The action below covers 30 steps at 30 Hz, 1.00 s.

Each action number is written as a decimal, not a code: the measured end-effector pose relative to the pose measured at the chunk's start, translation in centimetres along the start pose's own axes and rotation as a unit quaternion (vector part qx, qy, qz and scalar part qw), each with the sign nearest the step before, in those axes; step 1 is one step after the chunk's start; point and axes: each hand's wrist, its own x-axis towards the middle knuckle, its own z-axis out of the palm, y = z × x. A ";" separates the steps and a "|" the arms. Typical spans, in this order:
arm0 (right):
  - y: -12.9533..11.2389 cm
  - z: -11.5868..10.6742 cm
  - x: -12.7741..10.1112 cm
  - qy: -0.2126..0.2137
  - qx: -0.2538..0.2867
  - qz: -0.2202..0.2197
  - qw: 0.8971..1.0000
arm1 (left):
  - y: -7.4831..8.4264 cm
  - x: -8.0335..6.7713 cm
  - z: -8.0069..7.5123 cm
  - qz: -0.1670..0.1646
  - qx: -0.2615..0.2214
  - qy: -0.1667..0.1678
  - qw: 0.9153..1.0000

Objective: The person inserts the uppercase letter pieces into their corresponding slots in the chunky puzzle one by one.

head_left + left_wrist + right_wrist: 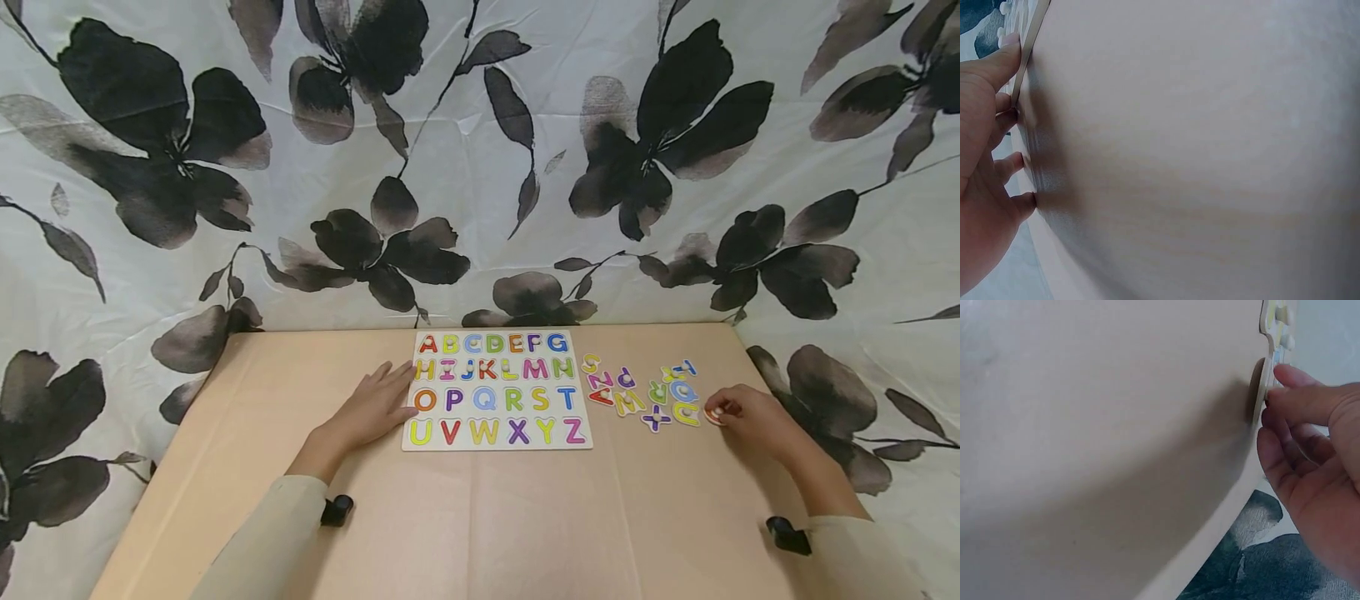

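Note:
A white alphabet board (pixel 498 442) with rows of coloured letters lies at the middle of the table. My left hand (pixel 377 402) rests at its left edge with fingers spread; in the left wrist view the thumb touches the rim of the board (pixel 1034 34). To the right, my right hand (pixel 753 421) pinches an orange letter piece (pixel 711 414) between thumb and fingers. The fingers hide most of that piece, so its letter is unclear. In the right wrist view the rounded piece (pixel 1261 394) stands tilted under the fingertips.
Several loose letter pieces lie between the board and my right hand, among them a purple X (pixel 656 418), a yellow W (pixel 629 403) and a blue T (pixel 685 367). A floral cloth (pixel 487 167) hangs behind the table (pixel 525 525), whose back edge runs just beyond the board.

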 end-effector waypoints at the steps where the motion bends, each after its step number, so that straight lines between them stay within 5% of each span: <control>1: 0.0 0.1 0.0 0.002 -0.001 0.000 1.000 | 0.0 0.0 0.0 0.000 0.000 0.000 1.000; 14: -1.6 -1.4 0.5 0.005 -0.012 0.016 1.000 | 0.0 -0.1 -0.2 -0.008 -0.006 -0.003 1.000; 30: -8.3 -0.5 3.7 0.022 -0.019 -0.084 0.996 | -0.1 -0.3 -0.3 0.001 -0.006 -0.005 1.000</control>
